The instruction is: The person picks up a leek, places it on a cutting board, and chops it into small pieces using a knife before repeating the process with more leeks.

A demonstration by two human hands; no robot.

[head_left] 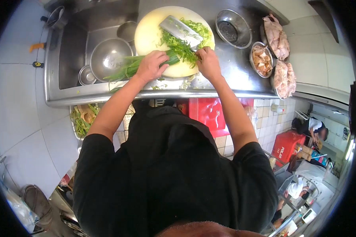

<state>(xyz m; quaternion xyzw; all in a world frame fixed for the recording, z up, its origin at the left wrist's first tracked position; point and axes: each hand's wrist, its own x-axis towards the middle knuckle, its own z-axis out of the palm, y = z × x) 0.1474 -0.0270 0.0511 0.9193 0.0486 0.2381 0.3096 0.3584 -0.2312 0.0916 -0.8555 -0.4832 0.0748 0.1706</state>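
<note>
A round, pale cutting board (146, 35) sits on the steel counter. Long scallions (126, 69) lie across its near edge, their leaves trailing left past the board. My left hand (152, 65) presses down on the bunch with curled fingers. Chopped scallion greens (178, 46) are heaped on the board. Over the heap lies the broad blade of a cleaver (180, 31), bits of green stuck to it. My right hand (207, 61) is closed at the blade's near right end, where the handle is mostly hidden by the fingers and greens.
Left of the board is a sink (73, 51) with a large metal bowl (110, 59) in it. To the right stand a steel bowl (233, 29), a bowl of meat pieces (261, 59) and whole poultry (277, 37). A red cooler (288, 146) and other people are farther right.
</note>
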